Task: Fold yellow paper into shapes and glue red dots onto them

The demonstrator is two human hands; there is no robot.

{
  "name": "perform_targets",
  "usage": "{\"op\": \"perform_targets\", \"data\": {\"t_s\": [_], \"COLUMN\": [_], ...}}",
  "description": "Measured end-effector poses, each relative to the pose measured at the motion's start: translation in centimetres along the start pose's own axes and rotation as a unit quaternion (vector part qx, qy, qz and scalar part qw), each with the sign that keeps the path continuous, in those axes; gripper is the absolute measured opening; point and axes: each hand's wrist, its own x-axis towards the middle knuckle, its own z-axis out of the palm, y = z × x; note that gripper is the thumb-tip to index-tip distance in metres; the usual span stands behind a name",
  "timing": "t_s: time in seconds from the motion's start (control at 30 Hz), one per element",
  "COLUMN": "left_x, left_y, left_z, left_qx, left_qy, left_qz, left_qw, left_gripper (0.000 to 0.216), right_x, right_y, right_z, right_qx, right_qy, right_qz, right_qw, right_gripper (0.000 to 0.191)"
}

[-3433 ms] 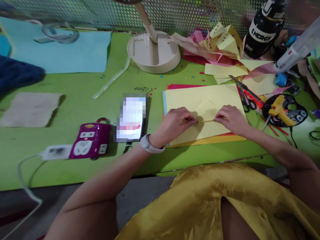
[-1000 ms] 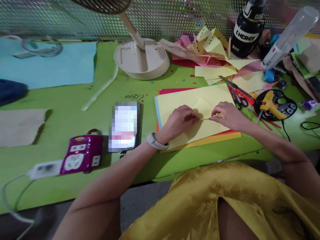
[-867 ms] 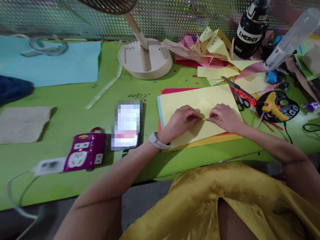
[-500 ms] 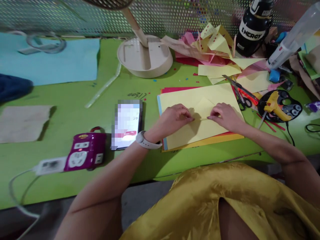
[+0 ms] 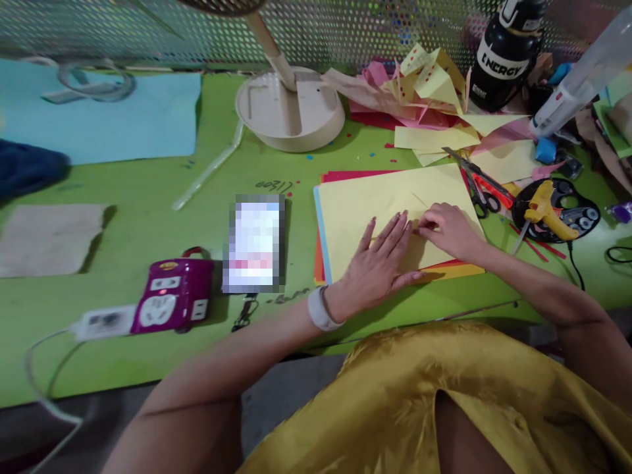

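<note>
My left hand (image 5: 378, 263) lies flat with its fingers stretched over a small yellow piece of paper (image 5: 402, 201), pressing it down and hiding most of it. My right hand (image 5: 447, 229) is closed in a pinch at the right end of that piece's near edge, close to the left fingertips. Both hands rest over a large yellow sheet (image 5: 355, 204), the top of a stack with red, blue and orange sheets showing at its edges. The small piece is nearly the same yellow, so its outline is hard to make out.
Left of the stack lie a phone (image 5: 257, 243) and a purple power socket (image 5: 172, 293). To the right are scissors (image 5: 488, 201), a red cutter (image 5: 494, 184) and a yellow glue gun (image 5: 546, 210). Behind stand a fan base (image 5: 316, 125), paper scraps (image 5: 409, 105) and a black bottle (image 5: 503, 59).
My left hand has gone from pinching the small paper's near edge to lying flat across it, further right and nearer to me. My right hand stays pinched at about the same place.
</note>
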Motion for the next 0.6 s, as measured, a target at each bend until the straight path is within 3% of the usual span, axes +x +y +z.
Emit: {"op": "perform_targets", "data": {"t_s": [0.13,0.37,0.6], "left_x": [-0.3,-0.4,-0.4], "left_y": [-1.0,-1.3,-1.3], "left_z": [1.9,2.1,2.3], "left_qx": [-0.030,-0.001,0.003], "left_qy": [-0.010,-0.019,-0.013], "left_qz": [-0.017,-0.018,-0.018], "left_qw": [0.999,1.000,1.000], "left_gripper": [0.095,0.096,0.097], "right_x": [-0.1,-0.1,-0.1], "right_y": [0.2,0.6,0.5], "right_z": [0.1,0.2,0.2], "right_qx": [0.012,0.012,-0.003], "right_qy": [0.014,0.016,0.013], "right_qz": [-0.017,-0.029,-0.023], "right_qw": [1.000,0.999,1.000], "right_gripper": [0.019,0.028,0.022]}}
